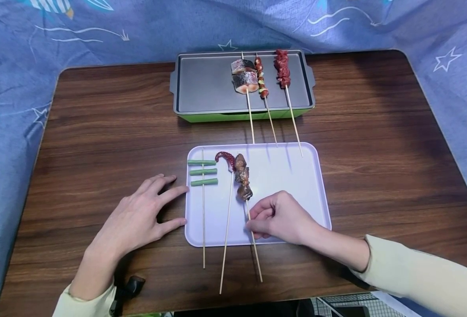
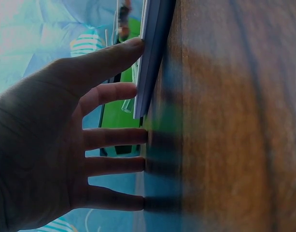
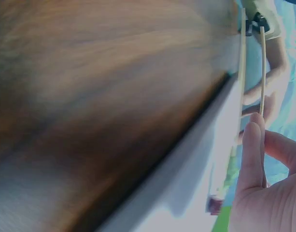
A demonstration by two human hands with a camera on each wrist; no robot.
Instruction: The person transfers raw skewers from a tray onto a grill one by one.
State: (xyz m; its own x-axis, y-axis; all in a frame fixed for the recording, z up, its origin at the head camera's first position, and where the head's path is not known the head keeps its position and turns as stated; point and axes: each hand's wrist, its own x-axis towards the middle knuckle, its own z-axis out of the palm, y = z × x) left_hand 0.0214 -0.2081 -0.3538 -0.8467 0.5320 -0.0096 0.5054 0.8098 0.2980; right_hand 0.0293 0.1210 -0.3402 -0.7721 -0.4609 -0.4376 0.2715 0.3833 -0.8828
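Observation:
In the head view, my right hand (image 1: 282,218) pinches the stick of a browned meat skewer (image 1: 243,178) between thumb and fingers, over the lilac tray (image 1: 296,176). Left of it on the tray lie a red octopus-tentacle skewer (image 1: 226,158) and a skewer of green bean pieces (image 1: 203,171). Their sticks stick out past the tray's near edge. With fingers spread, my left hand (image 1: 138,215) rests at the tray's left edge, thumb and index fingertip touching the rim. The left wrist view shows the remaining fingertips of that hand (image 2: 56,145) down on the tabletop.
Behind the tray stands a green grill with a grey plate (image 1: 205,83). On its right half lie a fish skewer (image 1: 245,79), a thin sausage-and-vegetable skewer (image 1: 261,79) and a red raw meat skewer (image 1: 282,68), sticks pointing toward me. A blue patterned cloth (image 1: 138,26) surrounds the wooden table (image 1: 110,123).

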